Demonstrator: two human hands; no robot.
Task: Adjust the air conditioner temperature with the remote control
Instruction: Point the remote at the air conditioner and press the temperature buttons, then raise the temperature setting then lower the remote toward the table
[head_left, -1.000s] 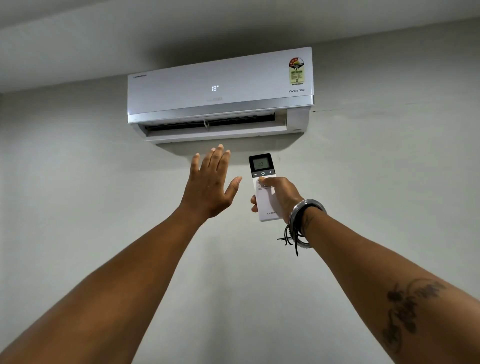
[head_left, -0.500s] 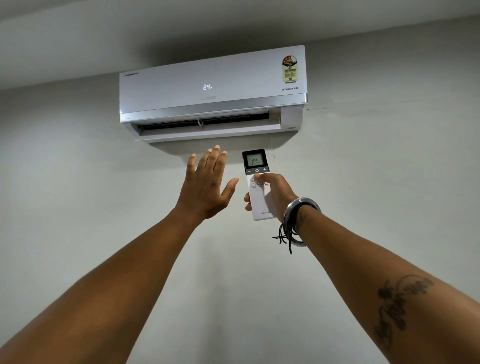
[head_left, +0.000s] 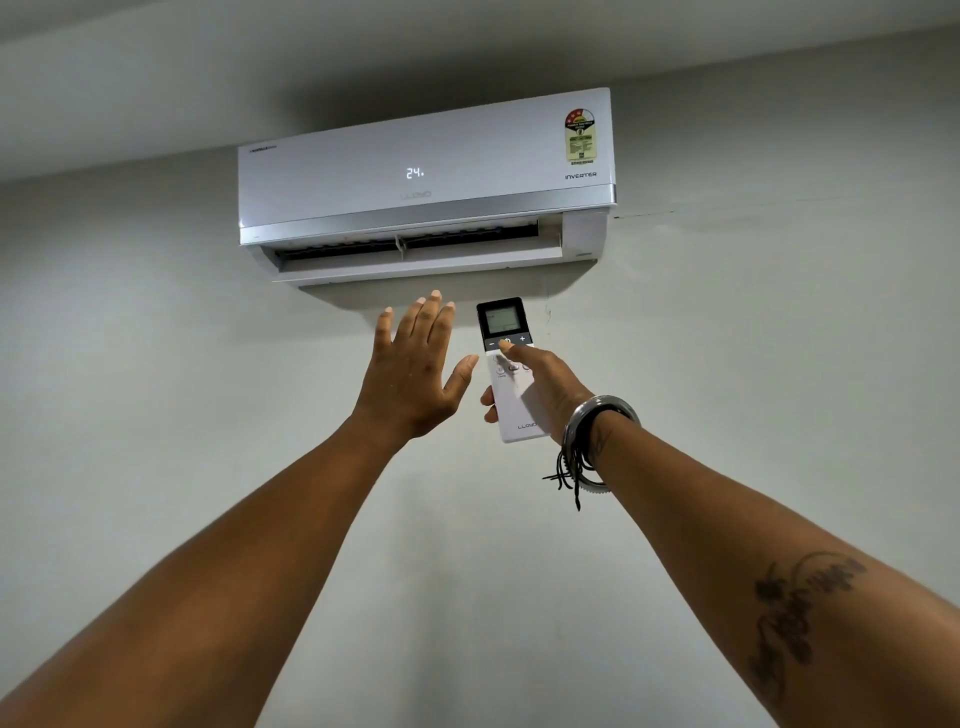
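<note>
The air conditioner (head_left: 395, 171) above me is smooth white plastic with a satin sheen, edged by a brushed, metallic-looking silver strip (head_left: 426, 213). My remote control (head_left: 511, 400) is matt white plastic with a glossy dark top. On my wrist sit a shiny metal bangle (head_left: 597, 410) and black cord threads (head_left: 566, 473), against the matt painted wall (head_left: 156, 389).

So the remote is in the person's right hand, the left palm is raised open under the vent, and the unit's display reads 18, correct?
Not quite: the air conditioner display reads 24, not 18, as the head view shows. The rest holds: the right hand holds the remote, and the left hand is raised open under the vent.
</note>
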